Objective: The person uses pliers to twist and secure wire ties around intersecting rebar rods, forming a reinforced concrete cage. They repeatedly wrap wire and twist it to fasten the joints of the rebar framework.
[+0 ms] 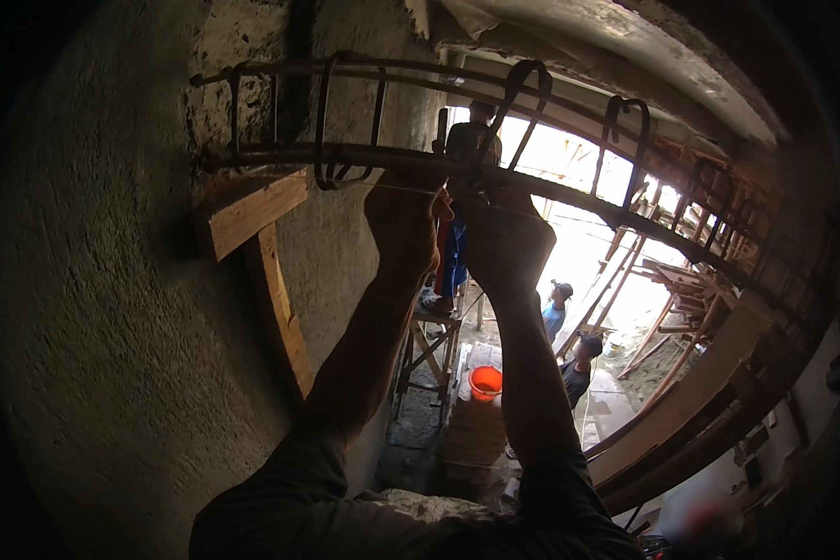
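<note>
A long rebar cage [383, 159] of rods and bent stirrups runs across the view in front of me, with its left end at the rough wall. Both my arms are raised to its lower rod. My left hand [403, 224] is closed just under the rod, its fingers pinched near a thin pale line, perhaps wire or string. Close beside it on the right, my right hand [509, 243] is curled into a fist against the same rod, next to a stirrup [523, 117]. What either hand grips is too dark and hidden to make out.
A timber bracket [257, 210] stands against the rough wall [140, 308] under the cage. Beyond my hands, a person [457, 247] stands on a wooden trestle [429, 350]. Below are an orange bucket [485, 383], two people [579, 369] and stacked timber [691, 289].
</note>
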Motion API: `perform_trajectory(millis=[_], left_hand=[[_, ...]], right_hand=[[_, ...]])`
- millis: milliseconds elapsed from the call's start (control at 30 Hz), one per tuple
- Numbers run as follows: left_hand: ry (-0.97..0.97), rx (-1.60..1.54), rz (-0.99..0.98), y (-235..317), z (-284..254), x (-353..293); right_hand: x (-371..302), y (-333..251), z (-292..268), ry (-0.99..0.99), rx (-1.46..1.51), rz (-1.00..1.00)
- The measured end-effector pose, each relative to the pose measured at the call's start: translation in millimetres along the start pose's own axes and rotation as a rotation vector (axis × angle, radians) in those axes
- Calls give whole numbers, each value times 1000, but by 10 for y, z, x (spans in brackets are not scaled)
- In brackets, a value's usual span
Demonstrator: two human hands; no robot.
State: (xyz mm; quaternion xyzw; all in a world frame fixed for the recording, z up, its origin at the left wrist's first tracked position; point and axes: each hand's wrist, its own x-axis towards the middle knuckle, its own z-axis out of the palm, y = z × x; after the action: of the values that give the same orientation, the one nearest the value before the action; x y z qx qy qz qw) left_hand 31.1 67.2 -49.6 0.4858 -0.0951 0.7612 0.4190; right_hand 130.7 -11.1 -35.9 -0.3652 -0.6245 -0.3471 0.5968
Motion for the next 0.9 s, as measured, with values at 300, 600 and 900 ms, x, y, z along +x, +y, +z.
perform_trajectory(millis=[300,600,900], left_hand=[[-253,-622,-313,51,-80,-92],[-645,-1043,-423,82,-176,-76],[-517,162,-115,221,-165,-25]], right_hand=[[-45,-3,48,60,23,15],[-20,25,39,62,21,-43],[-77,89,119,111,-4,-87]])
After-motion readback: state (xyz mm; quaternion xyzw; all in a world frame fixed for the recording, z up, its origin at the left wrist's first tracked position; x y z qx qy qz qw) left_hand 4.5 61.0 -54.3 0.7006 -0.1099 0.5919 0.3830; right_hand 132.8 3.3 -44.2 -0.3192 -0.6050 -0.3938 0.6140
